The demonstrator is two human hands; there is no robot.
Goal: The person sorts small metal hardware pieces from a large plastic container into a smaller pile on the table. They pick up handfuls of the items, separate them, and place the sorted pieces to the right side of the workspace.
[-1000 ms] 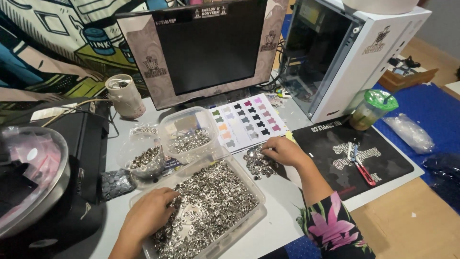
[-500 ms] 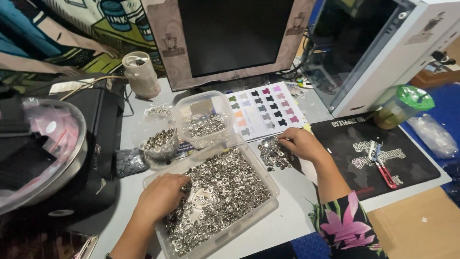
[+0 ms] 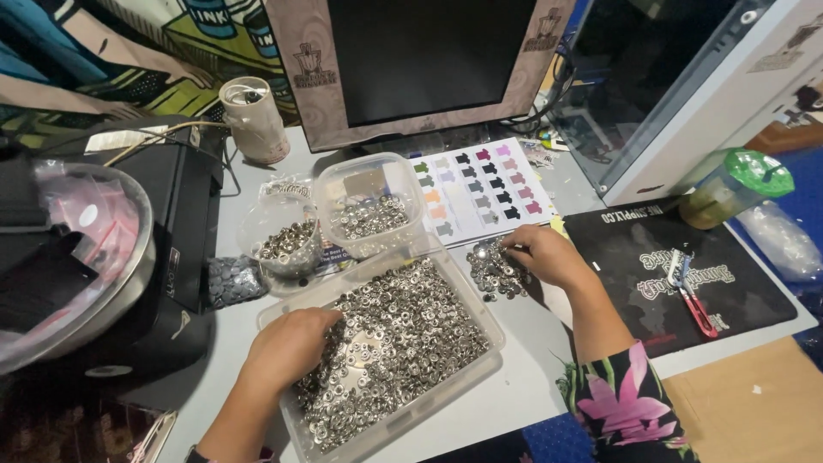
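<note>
Two hands: left hand [image 3: 287,347] in tray [image 3: 480,377], right hand [image 3: 549,255] on loose pile [image 3: 495,273].

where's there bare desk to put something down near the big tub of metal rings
Bare desk lies between the big tub and the black mat, beside the right forearm. A smaller strip lies left of the tub by the black machine. Behind the tub it's crowded: two small containers, colour chart.

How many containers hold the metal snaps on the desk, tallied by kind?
Large clear tray, left hand in it: 1
Small clear tub: 1
Clear bag: 1
Total: 3
Right hand touches a loose pile, not counted.
</note>
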